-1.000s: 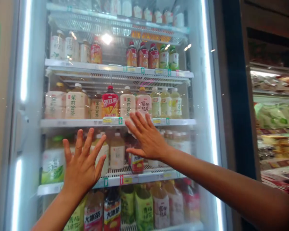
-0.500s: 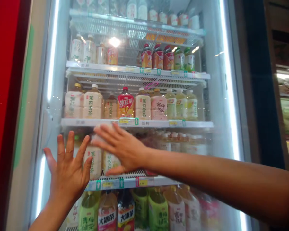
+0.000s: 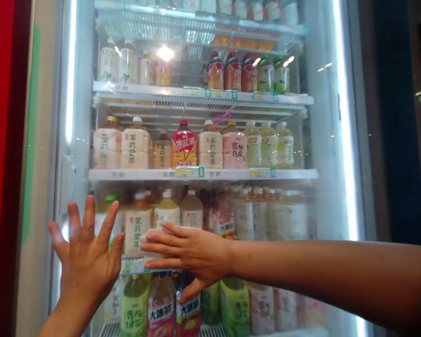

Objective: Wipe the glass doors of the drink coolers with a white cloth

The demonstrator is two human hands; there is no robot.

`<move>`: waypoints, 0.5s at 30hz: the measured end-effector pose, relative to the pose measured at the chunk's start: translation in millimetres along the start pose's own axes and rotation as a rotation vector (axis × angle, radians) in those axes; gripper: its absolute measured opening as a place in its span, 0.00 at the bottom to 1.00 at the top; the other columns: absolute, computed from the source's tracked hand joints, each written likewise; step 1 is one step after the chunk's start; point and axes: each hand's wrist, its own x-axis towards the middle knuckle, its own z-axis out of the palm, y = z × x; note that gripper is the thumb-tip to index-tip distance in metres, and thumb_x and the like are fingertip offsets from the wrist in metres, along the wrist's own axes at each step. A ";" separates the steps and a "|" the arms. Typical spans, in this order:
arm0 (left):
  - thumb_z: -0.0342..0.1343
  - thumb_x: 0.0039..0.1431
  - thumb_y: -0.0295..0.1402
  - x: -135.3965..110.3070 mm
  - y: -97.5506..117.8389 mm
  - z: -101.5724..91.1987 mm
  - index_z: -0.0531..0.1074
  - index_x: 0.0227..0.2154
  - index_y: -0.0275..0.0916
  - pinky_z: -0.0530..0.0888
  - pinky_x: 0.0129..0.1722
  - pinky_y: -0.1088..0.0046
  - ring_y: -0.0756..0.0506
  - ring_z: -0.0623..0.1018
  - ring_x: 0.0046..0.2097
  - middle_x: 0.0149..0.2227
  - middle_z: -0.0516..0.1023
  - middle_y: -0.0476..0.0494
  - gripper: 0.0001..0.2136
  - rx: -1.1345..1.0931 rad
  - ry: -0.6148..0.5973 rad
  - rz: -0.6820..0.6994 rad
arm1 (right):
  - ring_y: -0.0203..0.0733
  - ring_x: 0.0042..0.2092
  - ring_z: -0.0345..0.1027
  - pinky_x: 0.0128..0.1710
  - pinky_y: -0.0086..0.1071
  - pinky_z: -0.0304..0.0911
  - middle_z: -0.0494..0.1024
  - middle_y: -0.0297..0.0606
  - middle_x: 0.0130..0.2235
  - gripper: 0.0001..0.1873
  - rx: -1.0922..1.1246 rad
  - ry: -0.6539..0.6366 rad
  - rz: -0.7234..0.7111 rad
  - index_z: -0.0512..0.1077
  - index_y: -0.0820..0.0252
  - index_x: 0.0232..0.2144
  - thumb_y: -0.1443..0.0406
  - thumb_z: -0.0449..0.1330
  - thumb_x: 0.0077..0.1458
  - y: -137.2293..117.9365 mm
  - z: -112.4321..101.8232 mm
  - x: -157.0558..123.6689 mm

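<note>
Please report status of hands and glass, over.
Left hand: open, spread at glass. Right hand: flat, apparently over white wipe. Bottles behind glass, not in the way.

The glass door (image 3: 165, 53) shone smooth and glossy.
Bottles (image 3: 184, 142) looked like shiny plastic; the white wipe (image 3: 157, 256) looked matt, though whether cloth or paper was unclear.

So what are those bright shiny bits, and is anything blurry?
In the head view, a white glare spot looks like a reflection on the glass; also in the head view, the left light strip and right light strip glow white; and in the head view, pale bottles low on the right look hazy.
</note>
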 end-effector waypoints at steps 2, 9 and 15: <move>0.50 0.70 0.38 -1.9 1.2 4.2 0.37 0.72 0.64 0.30 0.71 0.38 0.34 0.34 0.76 0.77 0.31 0.52 0.35 -0.005 -0.012 0.010 | 0.52 0.76 0.36 0.75 0.53 0.32 0.49 0.45 0.75 0.53 0.003 0.041 0.172 0.51 0.58 0.73 0.32 0.48 0.59 6.2 0.0 -18.6; 0.50 0.70 0.38 -13.7 31.9 19.3 0.36 0.73 0.58 0.29 0.71 0.38 0.34 0.31 0.76 0.77 0.27 0.48 0.36 -0.046 -0.039 0.048 | 0.56 0.77 0.28 0.76 0.54 0.26 0.47 0.45 0.76 0.59 0.029 0.129 0.616 0.49 0.58 0.73 0.27 0.44 0.54 -49.4 11.1 -57.9; 0.52 0.68 0.37 -56.8 96.2 29.7 0.38 0.73 0.59 0.28 0.70 0.37 0.35 0.29 0.76 0.77 0.27 0.51 0.37 -0.171 -0.090 0.038 | 0.58 0.77 0.25 0.74 0.61 0.25 0.38 0.46 0.77 0.56 0.034 0.172 0.919 0.42 0.56 0.75 0.32 0.48 0.58 -125.7 31.5 -128.6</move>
